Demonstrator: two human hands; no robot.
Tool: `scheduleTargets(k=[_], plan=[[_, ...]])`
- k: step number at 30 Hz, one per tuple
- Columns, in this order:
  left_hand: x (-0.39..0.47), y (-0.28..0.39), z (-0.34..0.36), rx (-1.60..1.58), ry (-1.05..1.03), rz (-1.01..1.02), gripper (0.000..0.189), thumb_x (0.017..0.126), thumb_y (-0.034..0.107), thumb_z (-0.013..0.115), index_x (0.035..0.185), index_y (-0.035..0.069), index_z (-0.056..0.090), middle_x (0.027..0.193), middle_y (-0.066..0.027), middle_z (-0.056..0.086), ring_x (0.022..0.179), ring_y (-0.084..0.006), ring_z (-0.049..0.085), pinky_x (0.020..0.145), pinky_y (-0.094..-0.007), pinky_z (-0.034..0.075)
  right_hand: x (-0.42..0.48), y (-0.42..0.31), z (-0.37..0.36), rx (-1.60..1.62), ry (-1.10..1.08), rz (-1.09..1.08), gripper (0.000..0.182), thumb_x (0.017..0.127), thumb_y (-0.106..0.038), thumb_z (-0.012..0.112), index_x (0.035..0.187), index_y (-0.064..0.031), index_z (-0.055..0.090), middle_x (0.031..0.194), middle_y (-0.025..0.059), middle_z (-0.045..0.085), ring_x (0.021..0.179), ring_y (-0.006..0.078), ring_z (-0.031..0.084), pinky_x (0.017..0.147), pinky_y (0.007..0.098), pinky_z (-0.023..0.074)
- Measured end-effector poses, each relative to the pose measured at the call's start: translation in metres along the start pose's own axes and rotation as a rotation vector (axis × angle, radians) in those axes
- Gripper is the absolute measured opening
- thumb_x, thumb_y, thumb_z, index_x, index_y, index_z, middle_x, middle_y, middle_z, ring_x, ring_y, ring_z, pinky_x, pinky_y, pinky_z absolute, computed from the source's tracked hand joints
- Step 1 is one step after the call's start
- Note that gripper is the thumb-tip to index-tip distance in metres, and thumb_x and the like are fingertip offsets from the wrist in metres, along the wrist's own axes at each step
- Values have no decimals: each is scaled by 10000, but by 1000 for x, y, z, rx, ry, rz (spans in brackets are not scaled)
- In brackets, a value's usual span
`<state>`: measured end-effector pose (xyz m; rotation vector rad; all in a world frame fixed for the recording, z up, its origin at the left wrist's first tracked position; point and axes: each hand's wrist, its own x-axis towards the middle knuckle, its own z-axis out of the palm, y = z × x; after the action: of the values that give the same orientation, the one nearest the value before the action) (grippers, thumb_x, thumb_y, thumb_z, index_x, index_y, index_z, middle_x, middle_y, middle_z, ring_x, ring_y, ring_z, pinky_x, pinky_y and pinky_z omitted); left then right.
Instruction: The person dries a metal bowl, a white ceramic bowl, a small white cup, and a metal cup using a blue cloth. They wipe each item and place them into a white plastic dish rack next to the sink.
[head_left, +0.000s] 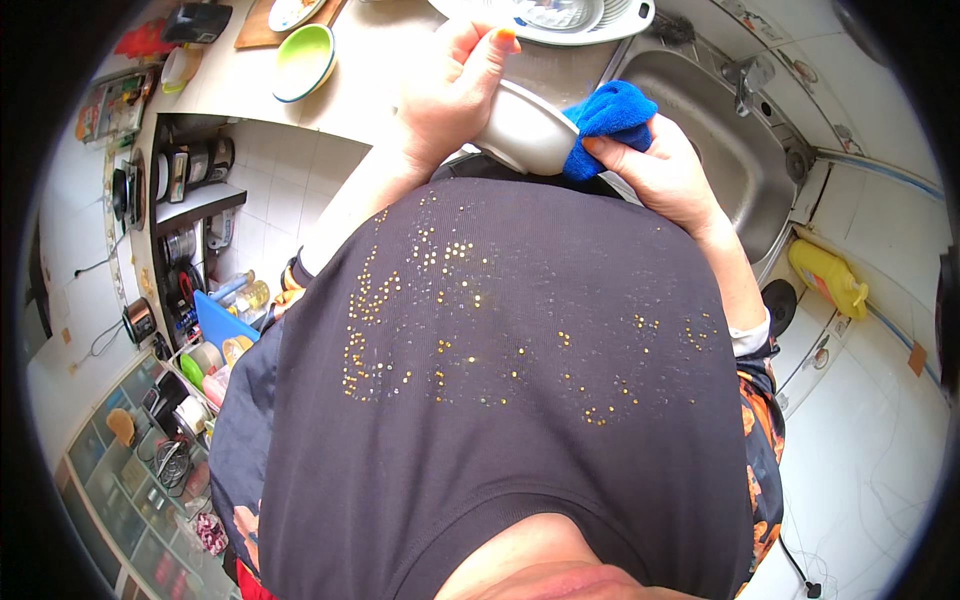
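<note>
A white bowl (529, 127) is held on its side in front of my chest, its outer wall and foot facing me. My left hand (454, 94) grips its left rim, thumb raised above the edge. In my right hand (660, 169) is a bunched blue cloth (611, 124), pressed against the bowl's right side. The bowl's inside is hidden from me. Just beyond it lies a white oval draining basket (619, 28) with a clear ribbed dish (559, 13) in it.
To the right is a steel sink (757, 180) with a tap (746, 82). A green-lined bowl (306, 61) and a wooden board (255, 26) bearing a plate (295, 11) stand on the counter at left. A yellow bottle (825, 277) lies at far right. Crowded shelves (199, 202) are below left.
</note>
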<state>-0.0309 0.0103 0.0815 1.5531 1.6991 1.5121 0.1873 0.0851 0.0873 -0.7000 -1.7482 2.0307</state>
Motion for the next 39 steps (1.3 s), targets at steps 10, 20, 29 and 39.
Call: scheduleTargets(k=[10, 20, 29, 39], plan=[[-3, 15, 17, 58, -141, -53, 173, 966, 192, 541, 1017, 44, 614, 866, -93, 674, 798, -193, 656, 731, -306, 503, 31, -10, 18, -68, 9, -31, 272, 835, -262, 680, 984, -34, 680, 841, 33, 677, 768, 94, 595, 725, 272, 492], [2, -8, 2, 88, -39, -73, 197, 966, 225, 545, 972, 43, 621, 851, -77, 663, 784, -182, 637, 711, -287, 491, 4, 23, 4, -12, 57, -26, 164, 873, -161, 681, 976, -35, 662, 876, 28, 674, 803, 84, 600, 720, 280, 491], [14, 13, 11, 49, -228, -65, 258, 968, 296, 538, 1025, 61, 629, 841, -108, 671, 777, -211, 651, 702, -315, 496, 35, 2, 18, -182, 67, -240, 243, 850, -218, 646, 996, -24, 650, 849, 135, 677, 770, 224, 645, 727, 326, 498], [-8, -28, -5, 324, -10, 202, 278, 997, 281, 493, 960, 53, 647, 811, -80, 636, 747, -154, 593, 666, -274, 456, -2, 6, -7, 325, 50, -66, 182, 908, -153, 658, 1046, -39, 626, 925, -10, 640, 845, 71, 570, 784, 238, 465]])
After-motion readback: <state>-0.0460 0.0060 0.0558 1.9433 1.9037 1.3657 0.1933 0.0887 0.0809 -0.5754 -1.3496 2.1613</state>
